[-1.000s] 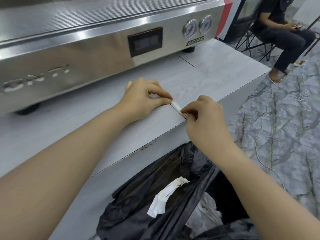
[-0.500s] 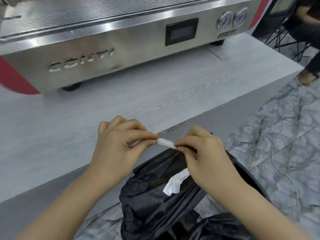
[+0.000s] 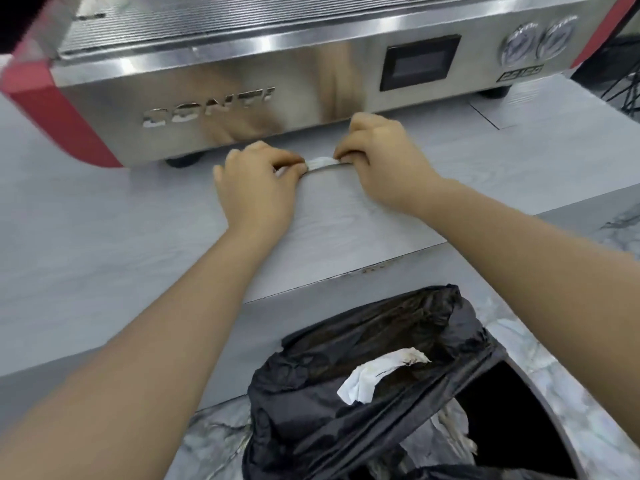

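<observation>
A small white folded wipe point(image 3: 321, 163) stretches between my two hands, low over the grey wood-grain counter point(image 3: 104, 220). My left hand point(image 3: 258, 188) pinches its left end with curled fingers. My right hand point(image 3: 377, 161) pinches its right end. Both hands are close in front of the steel espresso machine point(image 3: 242, 81), near its lower front panel. Most of the wipe is hidden under my fingers.
The machine has red side panels, a dark display point(image 3: 419, 62) and two round gauges point(image 3: 538, 43). A bin lined with a black bag point(image 3: 363, 393) stands below the counter's front edge and holds crumpled white paper point(image 3: 377, 372). Marble-patterned floor lies to the right.
Both hands moved the wipe from over the bin and the counter's front edge forward to just in front of the machine. My view shifted left and down.
</observation>
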A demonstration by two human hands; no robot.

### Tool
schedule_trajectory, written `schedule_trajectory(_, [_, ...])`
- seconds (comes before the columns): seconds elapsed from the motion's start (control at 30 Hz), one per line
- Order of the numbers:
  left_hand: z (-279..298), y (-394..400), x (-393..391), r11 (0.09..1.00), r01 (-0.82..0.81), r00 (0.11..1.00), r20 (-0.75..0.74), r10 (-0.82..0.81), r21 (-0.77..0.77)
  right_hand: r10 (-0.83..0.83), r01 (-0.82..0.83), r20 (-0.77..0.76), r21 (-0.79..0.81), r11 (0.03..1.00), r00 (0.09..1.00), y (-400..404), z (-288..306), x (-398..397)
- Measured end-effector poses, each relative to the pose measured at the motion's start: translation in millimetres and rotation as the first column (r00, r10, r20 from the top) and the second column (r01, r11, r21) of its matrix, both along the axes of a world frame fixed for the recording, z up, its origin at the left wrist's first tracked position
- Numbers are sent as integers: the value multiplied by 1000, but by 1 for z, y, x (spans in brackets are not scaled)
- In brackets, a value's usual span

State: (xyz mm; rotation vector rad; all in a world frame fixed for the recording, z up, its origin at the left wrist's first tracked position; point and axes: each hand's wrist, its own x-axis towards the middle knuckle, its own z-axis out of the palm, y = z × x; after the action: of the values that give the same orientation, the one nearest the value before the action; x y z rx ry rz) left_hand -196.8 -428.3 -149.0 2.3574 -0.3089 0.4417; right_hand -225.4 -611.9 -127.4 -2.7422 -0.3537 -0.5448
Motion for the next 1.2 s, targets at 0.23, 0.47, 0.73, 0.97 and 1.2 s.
schedule_trajectory(0.23, [1, -2, 10, 995, -75, 993, -90, 81, 66, 83, -82, -31, 47, 996, 996, -9, -7, 17])
schedule_trajectory(0.47, [1, 9, -71, 998, 56, 997, -59, -54, 32, 217, -208, -49, 138, 968, 975, -19, -7, -58])
schedule_trajectory(0.73, [5, 3, -169, 1000, 30, 994, -105, -29, 2, 309, -290, -133, 145, 946, 942, -36, -9, -140])
schedule_trajectory(0.97, [23, -63, -93, 992, 4, 1000, 9, -3, -124, 219, -229, 125, 70, 971, 968, -88, 22, -67])
schedule_trajectory(1.2, [12, -141, -17, 986, -155, 986, -45, 158, 58, 124, -111, 111, -119, 987, 986, -140, -6, 8])
